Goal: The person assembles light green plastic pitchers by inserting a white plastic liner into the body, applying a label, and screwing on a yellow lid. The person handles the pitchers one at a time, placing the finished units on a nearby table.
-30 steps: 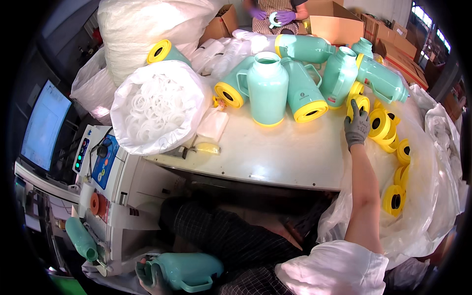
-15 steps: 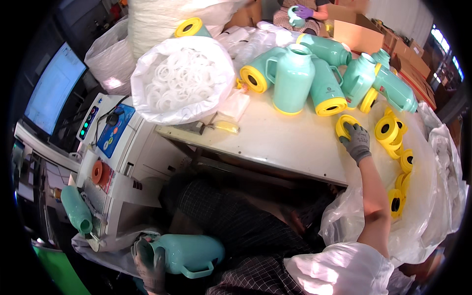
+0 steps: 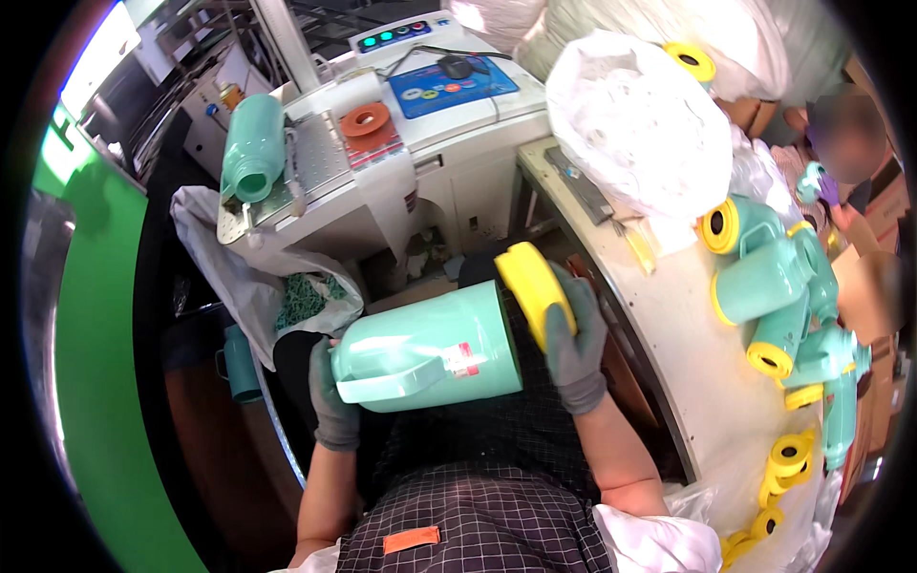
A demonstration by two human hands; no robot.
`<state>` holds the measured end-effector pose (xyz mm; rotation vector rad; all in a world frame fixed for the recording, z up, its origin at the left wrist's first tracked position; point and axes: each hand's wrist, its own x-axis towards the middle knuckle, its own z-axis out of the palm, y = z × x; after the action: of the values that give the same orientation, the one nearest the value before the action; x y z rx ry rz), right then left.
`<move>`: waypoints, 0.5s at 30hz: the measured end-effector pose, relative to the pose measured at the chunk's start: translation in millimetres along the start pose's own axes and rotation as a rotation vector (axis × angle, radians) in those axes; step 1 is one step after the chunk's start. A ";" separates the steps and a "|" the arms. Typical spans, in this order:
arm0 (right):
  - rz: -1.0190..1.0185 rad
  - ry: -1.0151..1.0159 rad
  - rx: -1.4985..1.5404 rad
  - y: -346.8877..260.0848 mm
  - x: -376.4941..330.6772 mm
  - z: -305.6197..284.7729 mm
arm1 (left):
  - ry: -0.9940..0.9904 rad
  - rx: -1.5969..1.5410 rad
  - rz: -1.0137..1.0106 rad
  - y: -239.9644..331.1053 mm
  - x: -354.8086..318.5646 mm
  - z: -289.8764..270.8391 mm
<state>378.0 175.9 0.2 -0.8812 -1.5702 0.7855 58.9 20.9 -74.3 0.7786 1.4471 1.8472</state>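
Jug body: mint-green plastic jug [image 3: 430,349] lies on its side across your lap, between your two hands, below the edge of the bench.
Long axis: runs left to right and slightly upward; the neck end points to your left, the base end to your right. The handle faces toward you, low on the front.
Yellow base cap: yellow disc [image 3: 535,289] sits at the right-hand end of the jug, tilted, touching the rim. Whether it is fully seated cannot be told from this view.
Right hand: your gloved right hand [image 3: 576,349] is closed around the disc, fingers wrapped over its outer face and edge. This hand is nearest the joint between disc and jug.
Left hand: your gloved left hand [image 3: 331,401] is cupped closed against the neck end of the jug, steadying it from below and from the left.
Bench: white bench [image 3: 697,382] curves along your right side, carrying more green jugs [image 3: 764,277] lying down with yellow caps fitted, and loose yellow discs [image 3: 788,458] toward its near end.
Bag: large white sack [image 3: 640,124] stands at the far end of the bench.
Machine: white machine [image 3: 382,162] stands beyond your knees, a further green jug [image 3: 251,148] resting on its left side.
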 end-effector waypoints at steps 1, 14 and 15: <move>-0.114 -0.104 0.005 -6.7 5.2 17.5 | 0.088 -0.372 -0.172 -6.9 -2.0 -0.2; -0.515 -0.265 -0.101 -11.0 -18.3 18.6 | 0.118 -0.718 -0.613 -60.1 -17.9 -13.5; -0.507 -0.256 -0.102 -12.3 -20.2 18.5 | 0.152 -0.772 -0.641 -50.4 -15.4 -10.2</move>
<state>360.3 151.8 -2.1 -0.4271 -1.9661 0.4656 67.0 11.5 -126.5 -0.1937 0.7913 1.7390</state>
